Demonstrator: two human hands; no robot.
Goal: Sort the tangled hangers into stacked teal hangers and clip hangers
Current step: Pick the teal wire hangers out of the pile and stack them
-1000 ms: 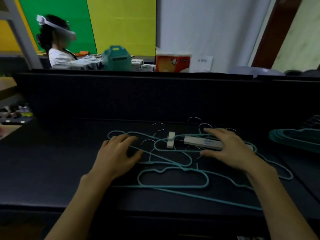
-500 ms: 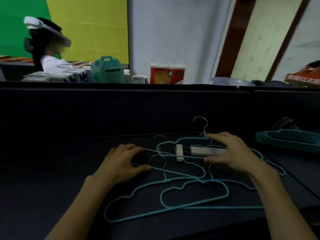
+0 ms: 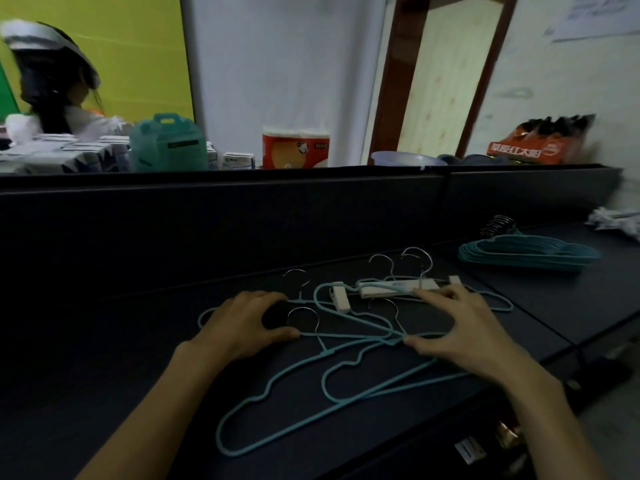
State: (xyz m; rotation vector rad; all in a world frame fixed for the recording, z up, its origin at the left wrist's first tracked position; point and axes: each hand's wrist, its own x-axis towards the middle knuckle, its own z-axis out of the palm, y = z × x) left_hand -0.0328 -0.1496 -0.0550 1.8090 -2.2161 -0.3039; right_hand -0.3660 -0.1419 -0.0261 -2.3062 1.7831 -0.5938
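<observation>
Nearest the front edge of the table (image 3: 104, 341), a big teal hanger (image 3: 277, 420) sprawls with one shoulder right at the edge, closer to it than a second ago. Just behind it, the left hand (image 3: 239, 323) presses palm-down on the tangled hangers (image 3: 353, 327), fingers curled, thumb on a teal wire beside a metal hook (image 3: 304, 315); it pins, it doesn't grip. The right hand (image 3: 464, 330) is spread flat, thumb on the spot where several wires cross, fingertips touching the white clip hanger (image 3: 394, 288), which has now come free of the fingers that lay over it. A loose-looking white clip (image 3: 341, 299) sits between the hands. My read: the pile has been dragged forward and loosened, so a single hanger could be lifted next. Toward the far right corner, the stack of teal hangers (image 3: 530, 252) waits, well apart from the tangle
</observation>
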